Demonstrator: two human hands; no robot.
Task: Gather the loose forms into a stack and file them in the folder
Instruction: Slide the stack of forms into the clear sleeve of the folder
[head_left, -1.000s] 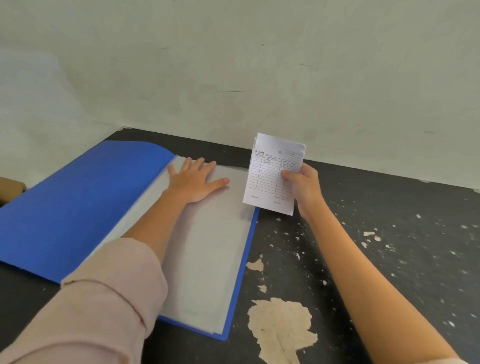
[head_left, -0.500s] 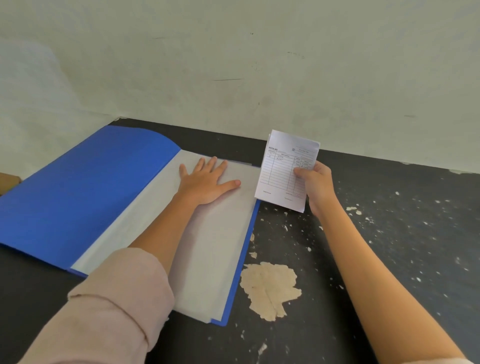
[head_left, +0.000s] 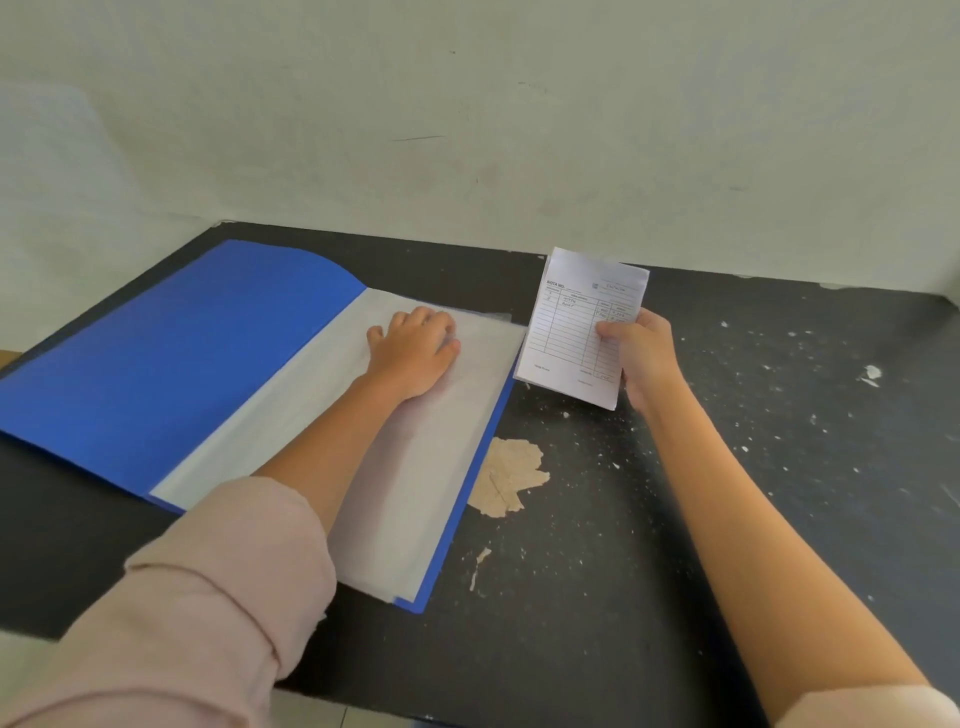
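A blue folder (head_left: 171, 364) lies open on the black table, its cover spread to the left. A clear plastic sleeve (head_left: 431, 467) covers the folder's right half. My left hand (head_left: 413, 351) rests on the sleeve near its top, fingers curled and thumb drawn in, pinching the plastic. To the right of the folder, my right hand (head_left: 641, 353) holds a small stack of white lined forms (head_left: 576, 332) upright above the table. The thumb is on the front of the stack and the fingers are behind it.
The black table (head_left: 727, 519) has chipped paint, with a large bare patch (head_left: 506, 475) beside the folder's right edge. A pale wall runs along the table's far edge. The table's near edge shows at the bottom left.
My left hand's fingers, flat and spread on the sleeve before, have curled in. The right hand keeps the forms upright in about the same place. The camera view has shifted slightly.
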